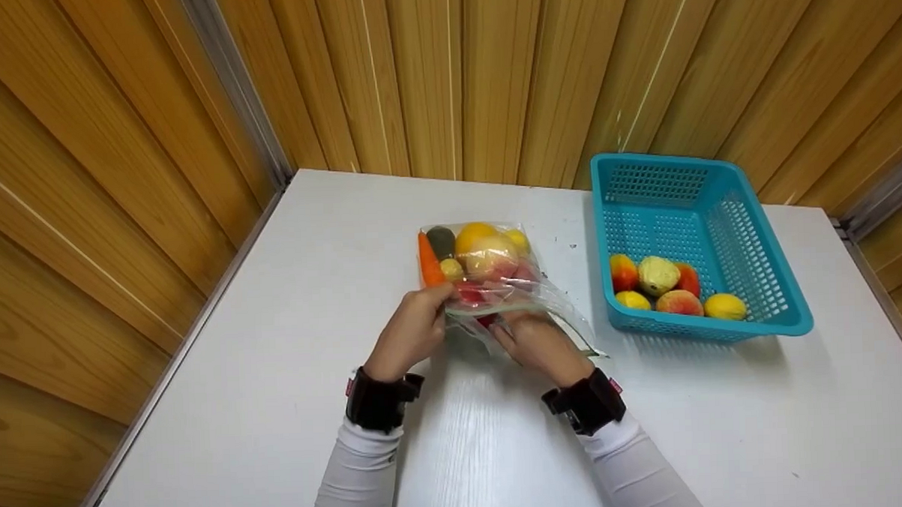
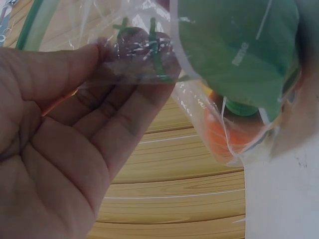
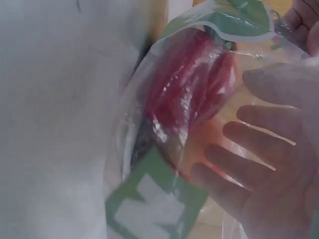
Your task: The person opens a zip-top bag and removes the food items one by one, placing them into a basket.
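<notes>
A clear zip bag (image 1: 524, 300) with green print lies on the white table, full of produce. Through its plastic I see a carrot (image 1: 429, 262), a dark green oval item (image 1: 441, 242), an orange (image 1: 474, 236), a peach (image 1: 492, 258) and a small yellowish item (image 1: 451, 268). My left hand (image 1: 412, 326) pinches the bag's mouth edge between thumb and fingers, as the left wrist view shows. My right hand (image 1: 540, 340) is inside the bag's mouth. In the right wrist view its fingers (image 3: 259, 119) are straight and spread behind the plastic, beside a red pepper (image 3: 187, 79).
To the right on the table stands a blue-green plastic basket (image 1: 705, 335). In its near left part lie several fruits, among them a pale green bumpy fruit (image 1: 658, 275), a peach (image 1: 679, 303) and a lemon (image 1: 724, 306). Wood-panelled walls (image 1: 490, 79) border the table.
</notes>
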Tool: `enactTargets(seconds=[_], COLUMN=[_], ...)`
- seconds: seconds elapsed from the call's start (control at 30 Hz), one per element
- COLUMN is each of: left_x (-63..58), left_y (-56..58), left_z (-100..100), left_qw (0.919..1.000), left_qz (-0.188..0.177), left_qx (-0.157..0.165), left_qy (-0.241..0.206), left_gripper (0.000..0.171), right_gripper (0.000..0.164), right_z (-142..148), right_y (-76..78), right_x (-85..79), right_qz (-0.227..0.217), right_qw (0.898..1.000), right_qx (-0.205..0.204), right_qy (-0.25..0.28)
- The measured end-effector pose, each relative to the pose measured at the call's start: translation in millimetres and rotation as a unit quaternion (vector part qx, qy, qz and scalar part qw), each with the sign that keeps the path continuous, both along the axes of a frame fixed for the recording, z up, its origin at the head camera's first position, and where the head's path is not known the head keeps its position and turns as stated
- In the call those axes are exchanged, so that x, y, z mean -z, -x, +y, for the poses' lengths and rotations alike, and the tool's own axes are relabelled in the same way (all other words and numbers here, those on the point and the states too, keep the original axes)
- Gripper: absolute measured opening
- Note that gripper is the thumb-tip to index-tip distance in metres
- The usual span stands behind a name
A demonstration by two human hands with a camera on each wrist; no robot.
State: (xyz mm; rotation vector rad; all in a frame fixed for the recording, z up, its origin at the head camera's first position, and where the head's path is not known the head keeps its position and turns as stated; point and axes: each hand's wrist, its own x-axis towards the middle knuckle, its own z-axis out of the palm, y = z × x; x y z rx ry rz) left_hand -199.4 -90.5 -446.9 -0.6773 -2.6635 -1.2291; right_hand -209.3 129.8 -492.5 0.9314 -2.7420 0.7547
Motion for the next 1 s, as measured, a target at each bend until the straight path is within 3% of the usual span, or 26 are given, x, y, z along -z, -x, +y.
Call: enactTargets(seconds=[0.17,0.33,0.43,0.57,0.63,0.7,0.8,0.9,1.0], left_x=[0.4,2.5,3.0,2.6,1.5,0.5,-0.7,-0.4,-0.5], left_y=[0.6,1.3,1.1,0.8,0.3,0.1,-0.1,0.1,-0.2], left_z=[0.2,-0.2,-0.8,-1.5,-1.6,-1.6,-1.4,-1.4,-1.5], left_qw=[0.9999,0.9997,0.9998,0.9998,0.9999,0.9999,1.0000,1.0000,1.0000], left_qz=[0.008,0.019,0.014,0.005,0.003,0.003,0.006,0.005,0.000], left_qx=[0.004,0.010,0.010,0.011,0.009,0.006,0.002,0.004,0.006], left_qy=[-0.007,-0.010,-0.012,-0.014,-0.012,-0.008,-0.001,-0.001,-0.002], left_gripper=[0.028,0.027,0.027,0.030,0.031,0.033,0.034,0.034,0.035], right_gripper=[0.053,0.049,0.048,0.049,0.049,0.049,0.049,0.050,0.051], right_z=[-5.1,-8.3,-10.0,-9.9,-8.9,-8.1,-7.4,-7.4,-7.6], right_y=[5.0,9.4,11.2,9.2,7.1,5.2,4.4,4.6,4.4], right_x=[8.1,19.8,22.5,18.7,16.3,14.0,12.8,11.1,9.1], right_qz=[0.068,0.163,0.158,0.120,0.156,0.201,0.232,0.152,0.092], right_qw=[0.997,0.983,0.982,0.988,0.985,0.975,0.965,0.985,0.994], right_qx=[-0.041,-0.085,-0.099,-0.091,-0.076,-0.063,-0.052,-0.059,-0.062], right_qy=[-0.003,0.016,0.043,0.043,-0.011,-0.073,-0.107,-0.051,-0.017])
